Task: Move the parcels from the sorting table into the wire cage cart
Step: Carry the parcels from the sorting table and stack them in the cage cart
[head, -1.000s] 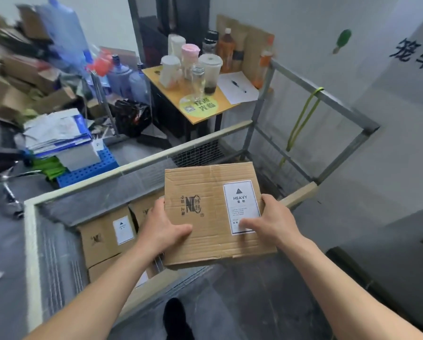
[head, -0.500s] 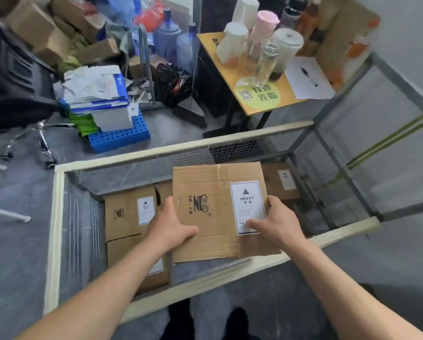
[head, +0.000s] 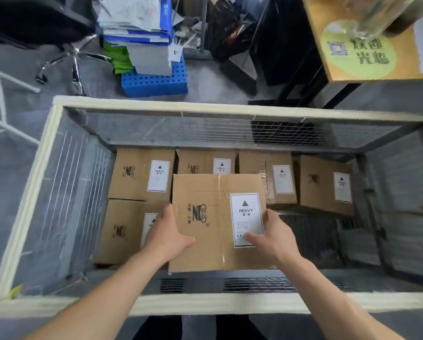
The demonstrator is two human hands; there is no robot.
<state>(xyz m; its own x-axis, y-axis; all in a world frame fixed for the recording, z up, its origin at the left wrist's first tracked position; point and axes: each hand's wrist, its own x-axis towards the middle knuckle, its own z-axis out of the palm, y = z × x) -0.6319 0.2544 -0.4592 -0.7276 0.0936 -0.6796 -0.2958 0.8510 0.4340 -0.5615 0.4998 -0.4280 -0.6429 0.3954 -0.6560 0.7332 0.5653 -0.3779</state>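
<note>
Parcel depot: wire cage cart [head: 141, 106] holding labelled cartons [head: 141, 175].

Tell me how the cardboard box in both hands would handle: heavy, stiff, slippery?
The box is probably heavy for its size: its label reads HEAVY, and the left hand and right hand both grip it. It looks stiff; its top lies flat. Bare cardboard should not slip.

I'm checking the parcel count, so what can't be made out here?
Head view:
- Cart floor beneath the held parcel: hidden by it.
- Box behind it: mostly covered by it.
- HEAVY label fine print: too small.
- Glass object on yellow table: blurred, cut off by top edge.
</note>
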